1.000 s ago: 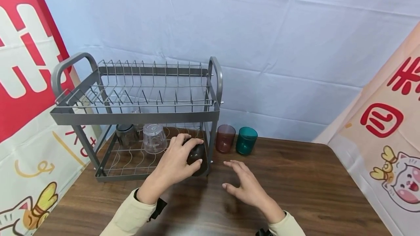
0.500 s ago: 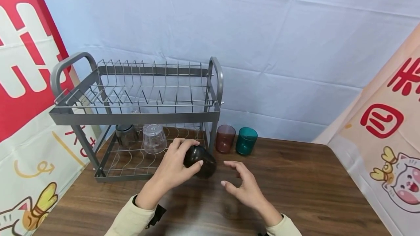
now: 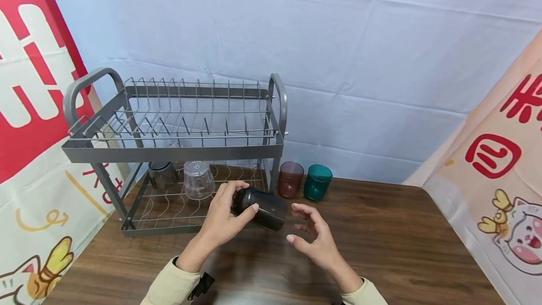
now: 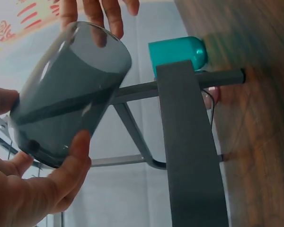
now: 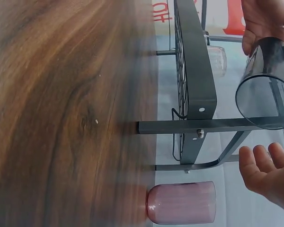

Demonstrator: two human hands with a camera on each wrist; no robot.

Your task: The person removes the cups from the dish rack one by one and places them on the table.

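Note:
A dark smoky glass cup (image 3: 266, 209) lies tilted in the air in front of the dish rack's right end. My left hand (image 3: 224, 218) grips it by its base end, and its mouth points right. Through the clear wall in the left wrist view, the cup (image 4: 71, 90) looks hollow. My right hand (image 3: 315, 239) is beside the cup's mouth, fingers bent loosely and holding nothing; in the right wrist view a gap shows between its fingertips (image 5: 260, 156) and the rim.
A grey two-tier dish rack (image 3: 178, 154) stands at left. On its lower tier are an upturned clear cup (image 3: 198, 180) and an upturned grey cup (image 3: 162, 176). Right of the rack, a reddish cup (image 3: 290, 180) and a teal cup (image 3: 318, 182) stand on the wooden table (image 3: 381, 239).
My left hand has drawn the dark cup out of the rack's lower right corner and tipped it sideways, mouth to the right. My right hand's fingers have bent slightly more.

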